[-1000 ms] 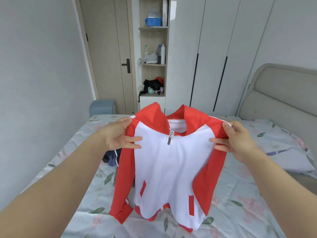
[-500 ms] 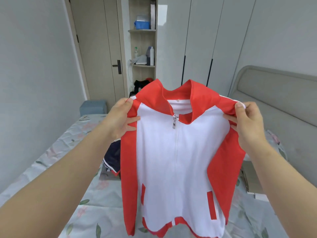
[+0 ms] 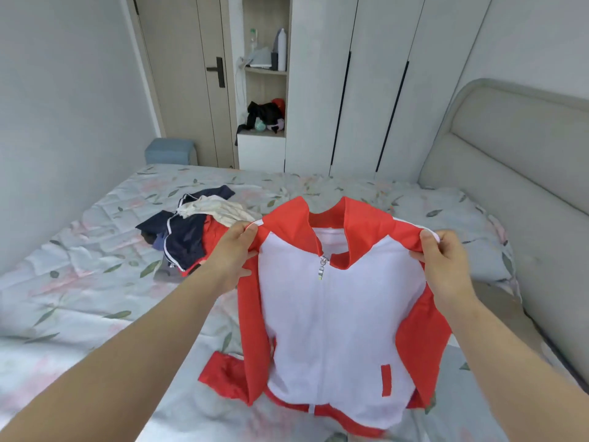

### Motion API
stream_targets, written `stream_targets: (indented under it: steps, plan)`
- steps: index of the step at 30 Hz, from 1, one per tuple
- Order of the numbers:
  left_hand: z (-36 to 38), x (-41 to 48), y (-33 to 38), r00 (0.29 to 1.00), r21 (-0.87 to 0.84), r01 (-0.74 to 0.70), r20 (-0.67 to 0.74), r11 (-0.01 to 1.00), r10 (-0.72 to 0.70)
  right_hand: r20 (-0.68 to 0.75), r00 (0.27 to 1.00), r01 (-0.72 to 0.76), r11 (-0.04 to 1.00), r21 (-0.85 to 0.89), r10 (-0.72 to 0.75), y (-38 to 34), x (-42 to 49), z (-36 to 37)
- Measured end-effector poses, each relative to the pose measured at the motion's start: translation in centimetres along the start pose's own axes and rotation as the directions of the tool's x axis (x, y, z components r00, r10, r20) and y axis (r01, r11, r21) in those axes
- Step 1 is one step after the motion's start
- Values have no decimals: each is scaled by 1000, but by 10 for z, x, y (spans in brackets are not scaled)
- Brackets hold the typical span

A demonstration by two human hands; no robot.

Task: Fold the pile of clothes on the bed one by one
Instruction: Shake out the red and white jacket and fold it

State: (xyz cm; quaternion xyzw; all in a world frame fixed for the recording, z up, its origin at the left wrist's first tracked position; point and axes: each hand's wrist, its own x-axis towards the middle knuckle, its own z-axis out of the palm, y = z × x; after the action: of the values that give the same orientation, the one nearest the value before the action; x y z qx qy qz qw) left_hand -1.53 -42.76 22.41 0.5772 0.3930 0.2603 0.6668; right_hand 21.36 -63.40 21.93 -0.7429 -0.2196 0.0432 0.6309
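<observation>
Red-white jacket point(image 3: 334, 314), shoulders pinched by left hand point(image 3: 234, 252) and right hand point(image 3: 446, 266), clothes pile point(image 3: 183, 239) behind on bed point(image 3: 79, 301)

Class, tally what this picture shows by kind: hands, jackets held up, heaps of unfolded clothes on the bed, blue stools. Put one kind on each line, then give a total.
Hands: 2, the left hand and the right hand
Red-and-white jacket: 1
Heap of clothes: 1
Blue stool: 1
Total: 5
</observation>
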Motion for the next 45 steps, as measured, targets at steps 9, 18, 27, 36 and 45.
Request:
stream_targets:
  steps: [9, 18, 27, 36, 45]
  plan:
    - [36, 72, -64, 992, 40, 128, -25, 991, -127, -25, 989, -145, 982, -121, 143, 90, 31, 16]
    - [77, 256, -85, 992, 134, 126, -17, 983, -124, -71, 982, -191, 931, -310, 178, 149, 164, 96]
    - [153, 444, -114, 981, 584, -191, 136, 789, 136, 122, 991, -2, 941, -339, 47, 239, 314, 175]
    - [141, 422, -296, 894, 963, -186, 248, 195, -374, 444, 559, 40, 513, -857, 700, 427, 230, 216]
    - [196, 401, -368, 911, 997, -69, 55, -20, -409, 446, 352, 28, 466, -884, 823, 475, 220, 215]
